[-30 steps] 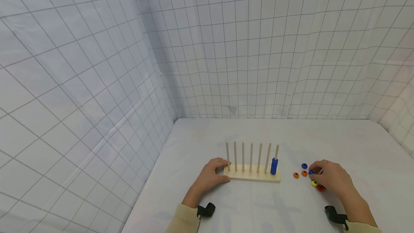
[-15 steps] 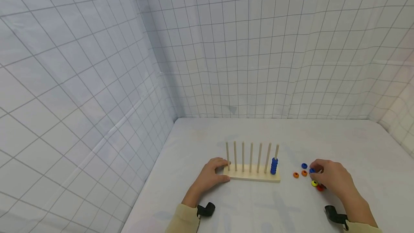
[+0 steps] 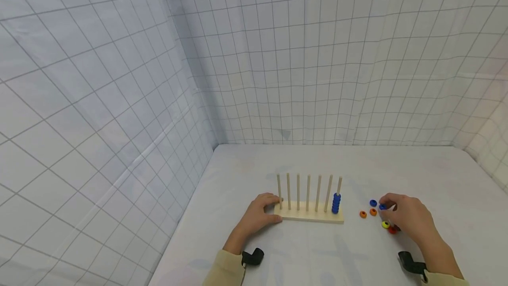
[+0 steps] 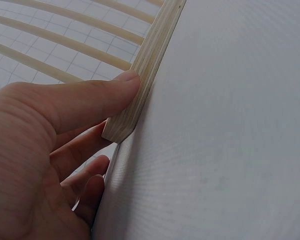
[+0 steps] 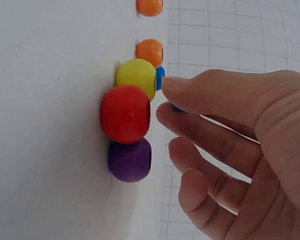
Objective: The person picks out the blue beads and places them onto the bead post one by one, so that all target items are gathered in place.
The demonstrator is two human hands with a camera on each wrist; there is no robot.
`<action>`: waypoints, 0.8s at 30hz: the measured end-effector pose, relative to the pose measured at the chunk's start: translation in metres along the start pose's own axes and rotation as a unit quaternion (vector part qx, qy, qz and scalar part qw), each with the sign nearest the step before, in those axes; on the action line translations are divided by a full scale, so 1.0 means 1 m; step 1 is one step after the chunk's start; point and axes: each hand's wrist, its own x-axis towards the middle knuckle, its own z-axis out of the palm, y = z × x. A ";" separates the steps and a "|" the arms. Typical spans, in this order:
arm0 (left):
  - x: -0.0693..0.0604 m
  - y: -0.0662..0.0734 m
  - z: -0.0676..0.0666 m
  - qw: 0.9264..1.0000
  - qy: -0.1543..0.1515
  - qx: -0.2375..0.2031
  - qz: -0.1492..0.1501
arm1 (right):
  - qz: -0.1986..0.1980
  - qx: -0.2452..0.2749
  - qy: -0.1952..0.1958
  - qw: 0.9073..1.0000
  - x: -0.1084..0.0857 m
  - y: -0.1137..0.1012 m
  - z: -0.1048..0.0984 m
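My left hand grips the left end of a wooden peg board, its thumb on the front edge. Several thin upright pegs stand on the board. Several blue beads are stacked on the rightmost peg. Over at the right, my right hand pinches a blue bead between thumb and forefinger. Most of that bead is hidden by the fingers in the right wrist view, where it hangs off the table.
Near the right hand lie another blue bead, two orange beads, a yellow bead, a red bead and a purple bead. Gridded white cloth walls enclose the white table at the back and sides.
The blue bead in my right hand has risen slightly from its place among the loose beads. My left hand and the peg board stay where they were.
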 end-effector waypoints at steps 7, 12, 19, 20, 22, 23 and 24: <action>0.000 0.001 -0.001 1.000 -0.002 -0.005 -0.003 | -0.007 -0.004 0.010 1.000 0.000 -0.001 0.000; 0.000 0.001 0.000 1.000 -0.002 -0.008 -0.002 | -0.012 -0.009 0.024 1.000 0.000 0.000 0.002; 0.001 0.000 0.001 1.000 0.000 -0.008 0.000 | -0.013 -0.005 0.031 0.999 0.000 0.000 0.003; 0.001 0.000 0.001 1.000 0.000 -0.008 0.000 | -0.013 -0.005 0.033 0.999 0.000 -0.001 0.002; 0.001 -0.001 0.001 1.000 0.001 -0.006 -0.002 | -0.013 -0.004 0.036 0.999 0.001 -0.002 0.001; 0.001 -0.001 0.001 1.000 0.000 -0.005 -0.004 | -0.013 -0.004 0.037 0.999 0.001 -0.003 0.001; 0.001 -0.001 0.001 1.000 0.000 -0.003 -0.005 | -0.013 -0.002 0.038 0.999 0.001 -0.004 0.001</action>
